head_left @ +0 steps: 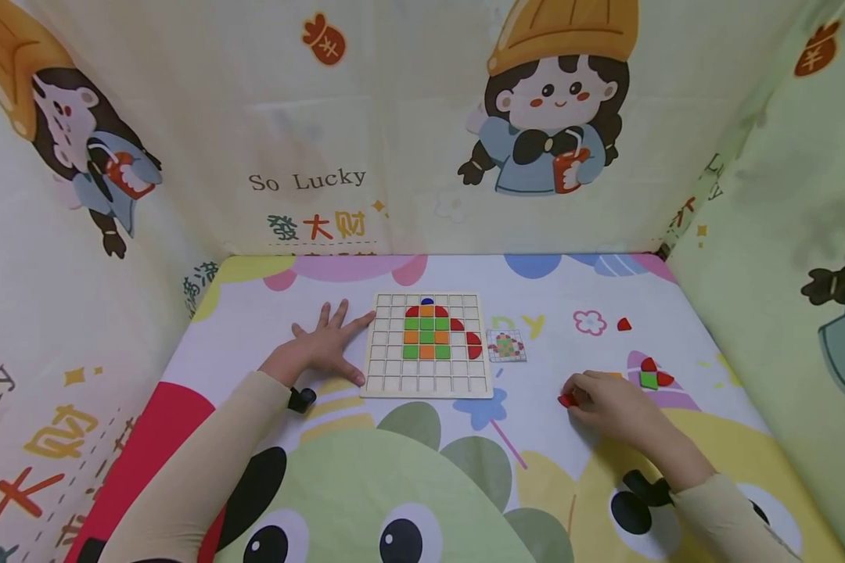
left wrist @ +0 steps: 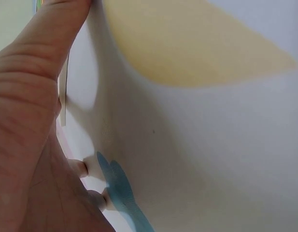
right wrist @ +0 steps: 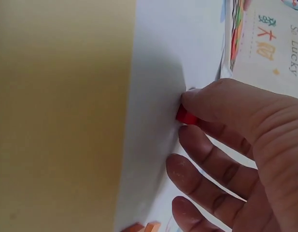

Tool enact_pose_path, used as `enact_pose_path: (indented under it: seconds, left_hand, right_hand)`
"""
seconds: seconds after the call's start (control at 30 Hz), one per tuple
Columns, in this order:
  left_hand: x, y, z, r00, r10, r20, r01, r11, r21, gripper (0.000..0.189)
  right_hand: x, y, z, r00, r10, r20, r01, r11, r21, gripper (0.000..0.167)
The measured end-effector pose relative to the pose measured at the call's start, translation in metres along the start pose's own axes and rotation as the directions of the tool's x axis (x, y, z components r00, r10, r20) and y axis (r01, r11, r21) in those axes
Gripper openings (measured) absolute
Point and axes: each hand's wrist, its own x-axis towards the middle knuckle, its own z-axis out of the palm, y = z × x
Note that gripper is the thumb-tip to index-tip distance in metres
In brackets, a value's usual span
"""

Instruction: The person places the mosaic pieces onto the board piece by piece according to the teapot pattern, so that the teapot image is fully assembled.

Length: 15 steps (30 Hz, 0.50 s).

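Observation:
A square wooden grid board (head_left: 387,384) lies on the table, with red, green, orange and blue flat pieces set in its squares. My left hand (head_left: 321,344) rests beside it with fingers spread, thumb and a fingertip at the board's left edge. Farther right, my right hand (head_left: 616,407) pinches a small red piece (right wrist: 186,116) between thumb and index finger, close above the cloth. Its exact shape is mostly covered by the fingers. Just right of the board lies a small pattern card (head_left: 507,346) printed with a coloured grid.
Beyond the right hand sit a green square piece (head_left: 649,380) and red pieces (head_left: 665,379) touching it. Another red piece (head_left: 624,324) lies farther back. An orange piece (head_left: 614,374) shows partly behind the right hand. Printed cloth walls (head_left: 408,141) enclose the table's back and sides.

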Motion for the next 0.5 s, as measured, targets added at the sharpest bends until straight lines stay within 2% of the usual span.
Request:
enact_pose_path:
  seconds: [0.3,0.5]
  left_hand:
    - [0.0,-0.001,0.001,1.0,-0.002,-0.006,0.002,1.0,0.008,0.135]
    - [0.001,-0.002,0.002,1.0,-0.002,-0.008,0.002,1.0,0.018,0.136]
  right_hand:
    - [0.011,-0.013,-0.001,1.0,0.003,-0.008,-0.003,1.0,0.009,0.025]
    - [0.021,-0.024,-0.001,0.999,-0.045,-0.023,0.046,0.999,0.026,0.021]
